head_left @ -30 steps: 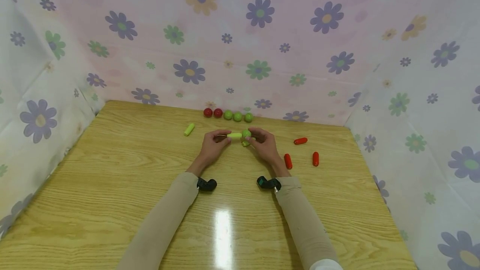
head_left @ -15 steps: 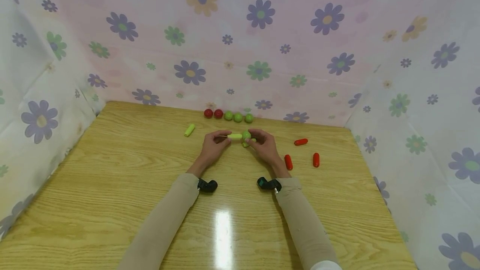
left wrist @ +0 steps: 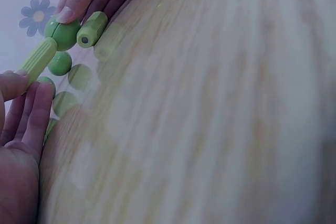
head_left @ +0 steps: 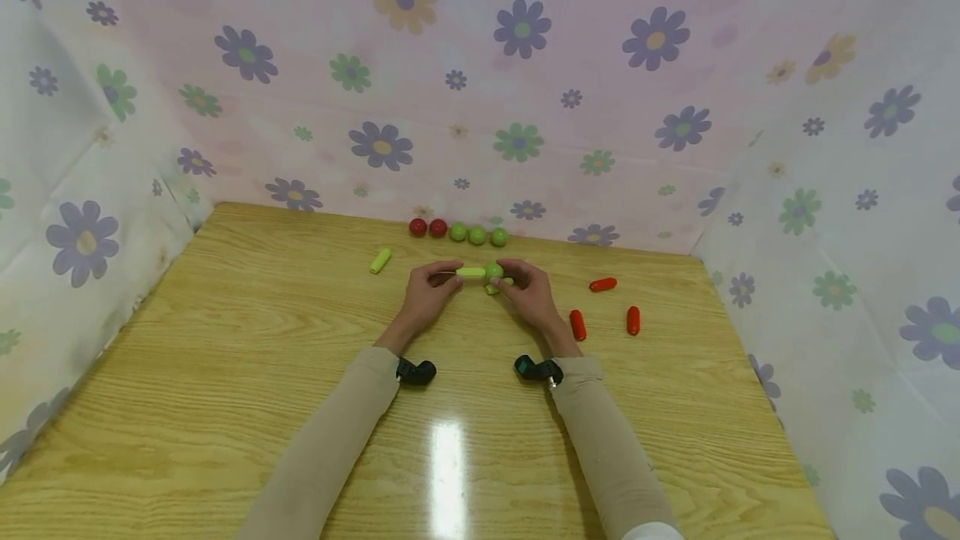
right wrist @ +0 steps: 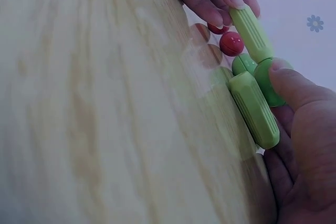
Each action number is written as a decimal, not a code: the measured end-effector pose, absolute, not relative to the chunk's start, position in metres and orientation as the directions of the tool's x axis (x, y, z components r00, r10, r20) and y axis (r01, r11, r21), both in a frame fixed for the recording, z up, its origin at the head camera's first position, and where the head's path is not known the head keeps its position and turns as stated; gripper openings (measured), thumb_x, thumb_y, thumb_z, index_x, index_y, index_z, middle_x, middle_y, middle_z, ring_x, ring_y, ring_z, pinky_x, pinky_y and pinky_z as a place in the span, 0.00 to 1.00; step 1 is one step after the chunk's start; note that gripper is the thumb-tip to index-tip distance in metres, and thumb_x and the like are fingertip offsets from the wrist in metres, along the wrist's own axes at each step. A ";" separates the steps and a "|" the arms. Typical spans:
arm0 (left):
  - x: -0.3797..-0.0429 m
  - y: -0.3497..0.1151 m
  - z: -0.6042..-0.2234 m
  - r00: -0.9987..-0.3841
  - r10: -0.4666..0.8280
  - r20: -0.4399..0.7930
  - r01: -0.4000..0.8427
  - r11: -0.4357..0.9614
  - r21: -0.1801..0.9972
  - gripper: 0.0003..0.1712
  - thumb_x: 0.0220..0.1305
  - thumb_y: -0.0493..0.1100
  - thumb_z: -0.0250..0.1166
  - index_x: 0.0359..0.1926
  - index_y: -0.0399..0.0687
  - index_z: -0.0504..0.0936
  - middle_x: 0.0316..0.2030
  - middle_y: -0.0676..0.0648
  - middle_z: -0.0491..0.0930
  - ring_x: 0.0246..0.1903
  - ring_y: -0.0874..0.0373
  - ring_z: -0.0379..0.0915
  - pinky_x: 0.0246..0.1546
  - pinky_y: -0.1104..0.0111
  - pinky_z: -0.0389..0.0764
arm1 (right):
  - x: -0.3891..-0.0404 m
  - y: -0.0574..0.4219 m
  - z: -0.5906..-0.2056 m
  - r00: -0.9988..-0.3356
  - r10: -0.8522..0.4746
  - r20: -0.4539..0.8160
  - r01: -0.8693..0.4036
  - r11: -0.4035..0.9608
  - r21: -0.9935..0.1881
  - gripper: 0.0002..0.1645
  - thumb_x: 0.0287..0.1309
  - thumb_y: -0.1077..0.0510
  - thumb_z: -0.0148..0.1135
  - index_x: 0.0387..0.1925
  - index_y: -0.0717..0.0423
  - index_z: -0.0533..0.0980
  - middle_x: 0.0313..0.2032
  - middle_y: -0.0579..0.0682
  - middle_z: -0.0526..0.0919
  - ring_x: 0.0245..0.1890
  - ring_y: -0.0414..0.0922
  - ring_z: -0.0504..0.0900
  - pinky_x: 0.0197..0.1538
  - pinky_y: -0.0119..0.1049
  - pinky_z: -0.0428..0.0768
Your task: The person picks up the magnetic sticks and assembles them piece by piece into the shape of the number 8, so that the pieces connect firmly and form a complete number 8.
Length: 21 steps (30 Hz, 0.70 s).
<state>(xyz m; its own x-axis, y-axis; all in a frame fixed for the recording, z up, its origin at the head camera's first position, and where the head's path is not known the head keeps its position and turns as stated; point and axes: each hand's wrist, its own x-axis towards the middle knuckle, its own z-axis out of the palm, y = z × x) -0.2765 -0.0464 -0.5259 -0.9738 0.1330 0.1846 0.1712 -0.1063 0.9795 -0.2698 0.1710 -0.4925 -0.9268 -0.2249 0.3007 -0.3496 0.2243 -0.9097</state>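
Near the back of the table, my left hand (head_left: pixel 429 294) pinches a ridged yellow-green toy stick (head_left: pixel 471 272) between thumb and fingers. My right hand (head_left: pixel 531 294) grips a glossy green ball (right wrist: pixel 268 85) with its thumb on top. The stick's free end meets the ball. Just in front of the ball is a second yellow-green stick (right wrist: pixel 254 109), beside the right fingers; in the left wrist view, this same stick (left wrist: pixel 93 29) shows a small dark disc in its end. Whether it is joined to the ball I cannot tell.
Two red balls (head_left: pixel 438 227) and three green balls (head_left: pixel 477 236) line the table's back edge. Another yellow-green stick (head_left: pixel 380 261) lies to the left. Three red sticks (head_left: pixel 603 284) lie to the right. Flower-printed cloth (head_left: pixel 517 90) walls the table's back and sides.
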 end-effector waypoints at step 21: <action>-0.271 -0.045 -0.526 -0.977 0.101 0.187 0.181 -0.067 0.981 0.18 0.71 0.28 0.61 0.59 0.24 0.77 0.57 0.27 0.77 0.55 0.33 0.76 0.45 0.79 0.77 | -0.268 0.166 -0.478 -0.935 -0.255 0.244 -0.311 0.266 -0.912 0.23 0.68 0.69 0.62 0.61 0.77 0.72 0.57 0.72 0.78 0.62 0.66 0.76 0.69 0.61 0.67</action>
